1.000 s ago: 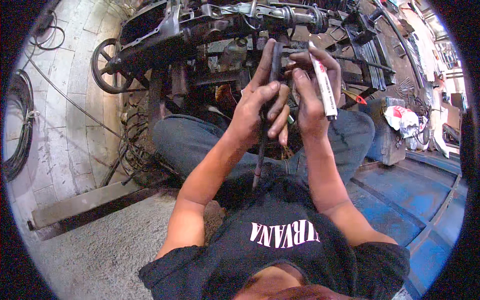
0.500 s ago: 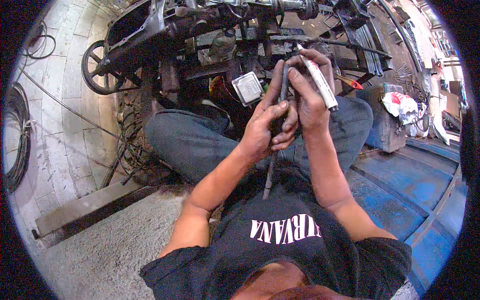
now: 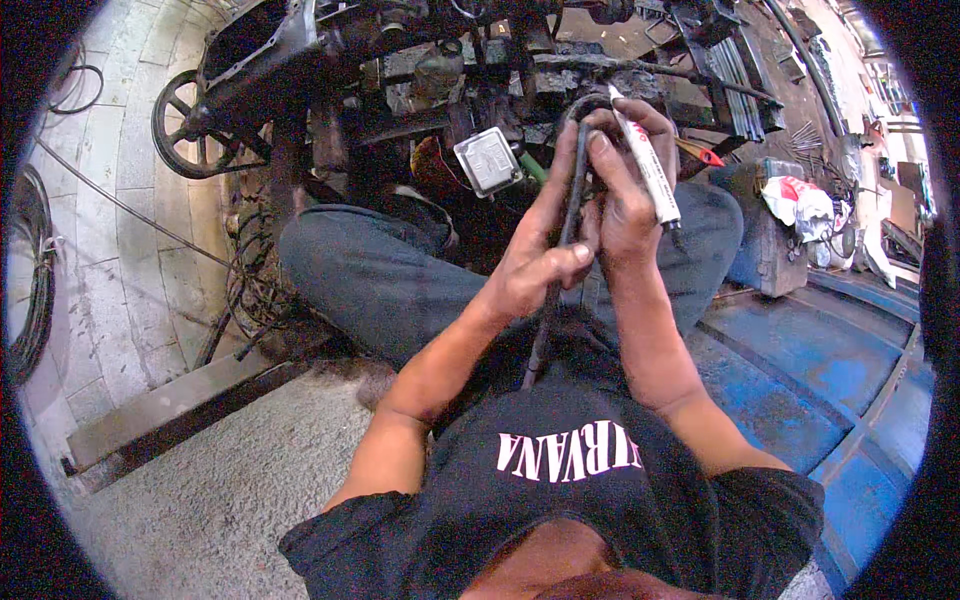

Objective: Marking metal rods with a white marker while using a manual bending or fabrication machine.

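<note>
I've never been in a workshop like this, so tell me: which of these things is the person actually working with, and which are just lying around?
In hand:
- black cable, gripped by the left hand and bent over at the top
- white marker-like tube, in the right hand

Lying about:
- spoked wheel
- grey finned box
- crumpled red and white rag
- coiled wire by the wall

Left hand (image 3: 535, 265) grips a dark cable (image 3: 560, 250) that runs upright from the lap to a bend at the fingertips. Right hand (image 3: 625, 185) closes on the same cable near its top and also holds a white marker pen (image 3: 648, 170), tip pointing down and right. Far of the hands stands a greasy machine frame (image 3: 420, 60) with a grey square box (image 3: 487, 160). A spoked wheel (image 3: 195, 125) sits far left; blue metal panels (image 3: 800, 370) lie right.
</note>
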`<state>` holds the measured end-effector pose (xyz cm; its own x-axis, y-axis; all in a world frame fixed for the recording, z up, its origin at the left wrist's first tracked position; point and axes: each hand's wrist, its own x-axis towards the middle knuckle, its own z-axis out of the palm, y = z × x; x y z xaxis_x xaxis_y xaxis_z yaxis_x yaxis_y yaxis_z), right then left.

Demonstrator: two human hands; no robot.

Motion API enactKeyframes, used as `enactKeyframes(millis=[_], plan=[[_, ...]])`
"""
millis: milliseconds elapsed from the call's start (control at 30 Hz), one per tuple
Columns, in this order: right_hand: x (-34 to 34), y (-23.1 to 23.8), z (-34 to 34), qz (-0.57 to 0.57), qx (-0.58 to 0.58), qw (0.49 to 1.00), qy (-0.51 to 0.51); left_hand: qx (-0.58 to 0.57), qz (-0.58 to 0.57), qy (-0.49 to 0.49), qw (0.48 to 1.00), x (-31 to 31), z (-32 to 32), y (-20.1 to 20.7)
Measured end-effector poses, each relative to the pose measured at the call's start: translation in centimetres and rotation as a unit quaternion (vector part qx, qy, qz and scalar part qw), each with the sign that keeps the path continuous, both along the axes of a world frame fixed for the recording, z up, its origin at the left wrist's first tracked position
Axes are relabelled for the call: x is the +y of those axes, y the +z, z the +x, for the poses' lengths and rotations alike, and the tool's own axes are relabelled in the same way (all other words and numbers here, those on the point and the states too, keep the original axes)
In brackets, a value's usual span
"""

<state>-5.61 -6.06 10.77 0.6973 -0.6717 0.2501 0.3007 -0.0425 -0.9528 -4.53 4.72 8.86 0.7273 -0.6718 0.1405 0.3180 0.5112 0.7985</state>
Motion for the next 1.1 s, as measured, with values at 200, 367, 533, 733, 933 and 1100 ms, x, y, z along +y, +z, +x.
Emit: enactKeyframes(millis=[200,367,533,733,933,1100], plan=[[0.0,0.0,-0.2,-0.003,-0.011,1.000,-0.016,-0.137,0.075,-0.020,0.987,0.6,0.9,-0.7],[0.2,0.2,-0.2,-0.006,-0.002,1.000,-0.015,-0.198,0.102,-0.023,0.975,0.7,1.4,-1.0],[-0.1,0.1,-0.4,-0.053,0.023,0.998,-0.021,-0.230,0.110,0.002,0.967,0.7,1.5,-1.5],[0.4,-0.4,-1.8,-0.097,0.015,0.994,-0.057,-0.211,0.112,0.002,0.971,1.2,0.7,-2.2],[1.3,-1.3,-2.5,-0.053,0.081,0.995,0.001,-0.194,0.114,0.035,0.974,1.5,1.5,-3.2],[1.9,-2.5,-1.4,-0.113,0.045,0.993,-0.005,-0.227,0.132,0.064,0.963,1.7,1.7,-3.6]])
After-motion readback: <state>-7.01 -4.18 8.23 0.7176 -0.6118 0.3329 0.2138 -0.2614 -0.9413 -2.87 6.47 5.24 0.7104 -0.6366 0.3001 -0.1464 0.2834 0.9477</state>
